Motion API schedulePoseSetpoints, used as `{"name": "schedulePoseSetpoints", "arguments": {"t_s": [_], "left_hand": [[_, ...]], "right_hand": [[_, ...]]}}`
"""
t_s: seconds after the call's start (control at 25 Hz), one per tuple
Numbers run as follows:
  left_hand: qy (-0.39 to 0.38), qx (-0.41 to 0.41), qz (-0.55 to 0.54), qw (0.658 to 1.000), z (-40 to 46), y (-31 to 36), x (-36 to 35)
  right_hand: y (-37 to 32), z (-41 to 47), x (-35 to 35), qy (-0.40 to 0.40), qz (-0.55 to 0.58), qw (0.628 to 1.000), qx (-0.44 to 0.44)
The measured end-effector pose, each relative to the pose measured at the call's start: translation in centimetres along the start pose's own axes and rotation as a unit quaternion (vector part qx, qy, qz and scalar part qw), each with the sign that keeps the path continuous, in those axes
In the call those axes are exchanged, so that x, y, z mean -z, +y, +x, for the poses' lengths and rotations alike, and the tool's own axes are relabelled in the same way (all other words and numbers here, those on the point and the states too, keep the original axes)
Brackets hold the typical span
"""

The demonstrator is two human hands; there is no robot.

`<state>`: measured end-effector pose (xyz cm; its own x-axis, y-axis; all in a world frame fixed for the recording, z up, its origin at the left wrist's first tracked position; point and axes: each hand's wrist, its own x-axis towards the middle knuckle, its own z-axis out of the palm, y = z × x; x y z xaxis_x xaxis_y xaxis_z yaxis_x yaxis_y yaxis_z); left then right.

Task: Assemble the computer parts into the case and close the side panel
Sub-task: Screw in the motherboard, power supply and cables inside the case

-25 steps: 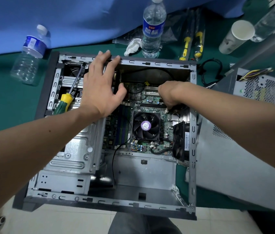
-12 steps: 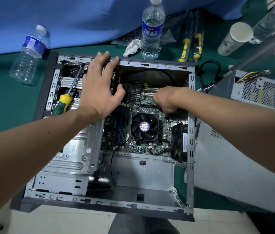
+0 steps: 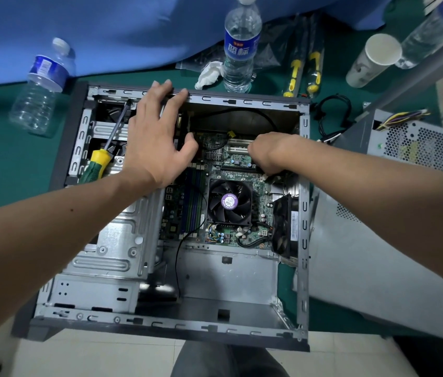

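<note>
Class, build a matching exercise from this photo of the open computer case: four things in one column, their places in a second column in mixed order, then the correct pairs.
Things
1. screwdriver
2. CPU fan
3. paper cup
4. left hand

Places
A. on the green mat, beyond the case's far right corner
B. fingers on the case's far rim
C. on the motherboard, mid-case
D. lying in the case's left bay, shaft pointing away

Pairs: 1-D, 2-C, 3-A, 4-B
</note>
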<state>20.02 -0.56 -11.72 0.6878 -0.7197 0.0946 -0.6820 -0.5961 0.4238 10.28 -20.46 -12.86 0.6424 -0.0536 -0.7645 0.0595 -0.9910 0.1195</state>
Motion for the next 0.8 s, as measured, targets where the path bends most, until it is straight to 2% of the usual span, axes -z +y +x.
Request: {"name": "schedulePoseSetpoints", "arguments": {"t_s": [0.8], "left_hand": [[-0.004, 0.002, 0.0, 1.0, -0.01, -0.03, 0.01]], "right_hand": [[-0.18, 0.0, -0.23, 0.005, 0.011, 1.0, -0.007]]}}
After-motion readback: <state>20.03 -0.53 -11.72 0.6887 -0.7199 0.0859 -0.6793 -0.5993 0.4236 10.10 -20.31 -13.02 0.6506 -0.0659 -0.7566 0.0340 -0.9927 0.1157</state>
